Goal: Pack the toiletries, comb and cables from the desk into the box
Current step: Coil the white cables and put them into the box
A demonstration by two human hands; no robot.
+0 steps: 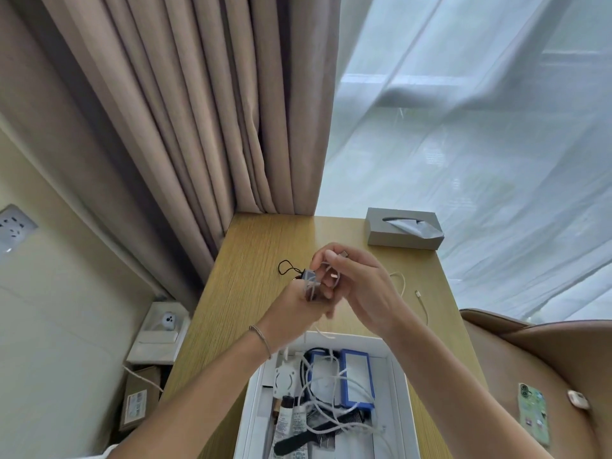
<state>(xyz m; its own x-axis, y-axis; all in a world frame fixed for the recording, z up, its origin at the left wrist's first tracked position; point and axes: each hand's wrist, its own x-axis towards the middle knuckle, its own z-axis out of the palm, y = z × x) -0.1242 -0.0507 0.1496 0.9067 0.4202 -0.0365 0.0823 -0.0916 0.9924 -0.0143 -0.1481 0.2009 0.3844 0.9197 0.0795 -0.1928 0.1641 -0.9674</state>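
Observation:
Above the wooden desk (251, 260), my left hand (291, 313) grips a small grey charger block (313, 283) with a black loop strap. My right hand (357, 286) pinches a white cable (334, 276) at that block; its plug end shows at my fingertips. The cable trails to the right across the desk, and its far connector (418, 294) lies there. Below my hands sits the white box (251, 409). It holds a black comb (344, 422), toiletry tubes (291, 419), tangled white cables (331, 379) and blue-edged packs (357, 376).
A grey tissue box (404, 228) stands at the desk's far right corner. Curtains hang behind the desk. On a brown chair (546, 359) at the right lies a green phone (533, 414). Left of the desk are a white box with earbuds (162, 329) and cardboard packages.

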